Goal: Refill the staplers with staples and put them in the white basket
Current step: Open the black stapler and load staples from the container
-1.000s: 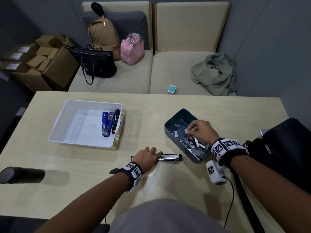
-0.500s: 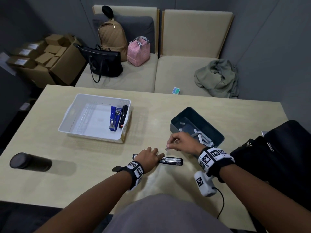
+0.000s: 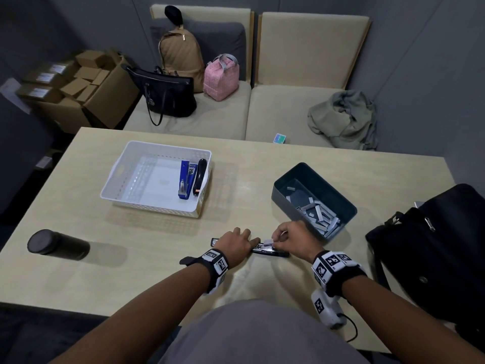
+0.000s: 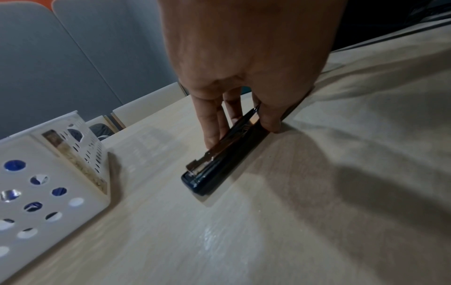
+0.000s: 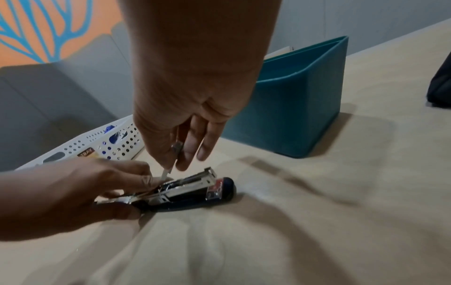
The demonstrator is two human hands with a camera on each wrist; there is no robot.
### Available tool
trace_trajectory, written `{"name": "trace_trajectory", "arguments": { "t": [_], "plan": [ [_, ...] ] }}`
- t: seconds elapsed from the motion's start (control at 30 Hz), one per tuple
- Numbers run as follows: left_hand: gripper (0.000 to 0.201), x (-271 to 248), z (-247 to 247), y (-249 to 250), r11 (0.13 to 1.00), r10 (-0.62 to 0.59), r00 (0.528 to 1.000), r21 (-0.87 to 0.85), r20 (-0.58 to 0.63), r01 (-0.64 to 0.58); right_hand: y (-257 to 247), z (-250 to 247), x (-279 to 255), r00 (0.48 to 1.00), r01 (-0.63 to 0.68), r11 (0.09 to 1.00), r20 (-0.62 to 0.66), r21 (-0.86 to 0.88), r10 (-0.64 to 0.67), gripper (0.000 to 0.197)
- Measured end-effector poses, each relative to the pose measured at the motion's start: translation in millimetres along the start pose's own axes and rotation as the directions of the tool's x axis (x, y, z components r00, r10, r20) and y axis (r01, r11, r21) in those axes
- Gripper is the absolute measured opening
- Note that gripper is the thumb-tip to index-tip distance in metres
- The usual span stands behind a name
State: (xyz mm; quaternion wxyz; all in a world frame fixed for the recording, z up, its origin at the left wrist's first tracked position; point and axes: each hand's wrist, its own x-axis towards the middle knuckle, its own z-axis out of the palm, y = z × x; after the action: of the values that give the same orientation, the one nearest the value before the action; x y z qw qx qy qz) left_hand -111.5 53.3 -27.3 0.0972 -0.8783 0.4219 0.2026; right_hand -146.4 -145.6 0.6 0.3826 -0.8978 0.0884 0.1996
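Right hand (image 5: 185, 119): we see its fingertips pinching a thin silver strip of staples (image 5: 171, 164), tilted, lower end just above the open channel.
Left hand (image 3: 236, 244): we see it clasping the dark blue, opened-flat stapler (image 5: 185, 190) at one end, thumb on the near side and fingers on the far side, pinning it to the pale wooden surface (image 3: 157, 258).
Key relation: we judge the stapler's long axis runs left to right before us; the strip must tip level with it.
White perforated plastic basket (image 3: 126, 169): far left of the hands, a blue and a black stapler already inside.
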Motion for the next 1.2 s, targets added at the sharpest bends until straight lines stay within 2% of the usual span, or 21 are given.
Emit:
{"name": "trace_trajectory", "arguments": {
  "t": [0.13, 0.27, 0.57, 0.83, 1.03, 1.2],
  "plan": [
    [0.045, 0.0, 1.3, -0.4, 1.000, -0.001, 1.000, 0.005, -0.003, 0.001, 5.4, 6.5, -5.3, 0.995, 0.099, 0.981, 0.006, -0.166, -0.099, 0.005],
    [0.046, 1.0, 1.9, -1.2, 1.000, 0.005, 1.000, 0.007, -0.003, -0.005, 7.6, 10.4, -9.1, 0.987, 0.154, 0.911, 0.016, -0.382, -0.160, 0.008],
    [0.044, 2.9, 6.0, -3.0, 1.000, 0.016, 1.000, 0.002, -0.016, -0.016, 5.2, 16.8, -4.7, 0.975, 0.213, 0.815, 0.067, -0.538, -0.211, 0.014],
    [0.042, 4.5, 7.3, -7.5, 0.999, 0.038, 0.999, 0.016, -0.031, -0.037, 7.4, 23.0, -4.7, 0.977, 0.214, 0.750, 0.118, -0.626, -0.180, 0.024],
    [0.042, 3.7, 6.8, -22.9, 0.996, 0.089, 0.995, 0.034, -0.036, -0.087, 24.8, 21.4, -11.9, 0.984, 0.179, 0.813, 0.088, -0.554, -0.157, 0.022],
    [0.033, -4.4, 11.0, -44.8, 0.998, -0.016, 0.999, -0.064, -0.029, 0.014, 31.5, 18.8, -17.6, 0.992, 0.130, 0.888, 0.053, -0.442, -0.119, 0.017]
  ]
}}
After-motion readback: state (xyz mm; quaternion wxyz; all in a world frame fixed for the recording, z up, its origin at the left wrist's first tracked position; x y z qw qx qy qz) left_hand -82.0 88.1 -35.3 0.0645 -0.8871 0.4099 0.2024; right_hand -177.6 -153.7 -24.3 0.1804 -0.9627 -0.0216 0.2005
